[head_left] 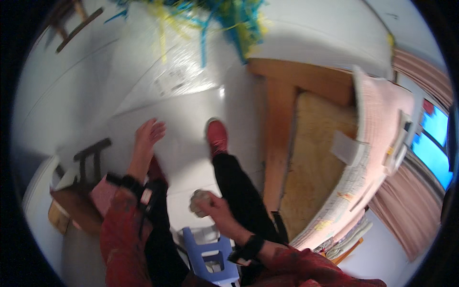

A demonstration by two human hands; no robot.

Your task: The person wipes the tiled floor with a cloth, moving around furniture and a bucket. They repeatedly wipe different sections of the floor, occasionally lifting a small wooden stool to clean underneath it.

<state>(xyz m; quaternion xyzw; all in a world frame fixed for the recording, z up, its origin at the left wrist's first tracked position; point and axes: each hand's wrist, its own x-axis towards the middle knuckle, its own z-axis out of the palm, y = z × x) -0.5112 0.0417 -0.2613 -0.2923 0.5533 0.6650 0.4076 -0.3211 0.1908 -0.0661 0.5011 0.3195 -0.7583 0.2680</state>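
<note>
Evidently, the right fingers (216,205) are closed round a crumpled grey wad (197,202), which sits against their left side, probably because it is small enough for one hand. The left fingers (155,130), ahead and to the left, are loosely bent and partly open, with nothing visible in them. Just behind the right fingers is a blue plastic stool (195,249), between the legs, presumably for sitting. A wooden bed frame (281,110) lies to their right. Well ahead of both, blue and yellow strips (239,21) are cut off by the upper edge. The wad's material and covered side cannot be told.
</note>
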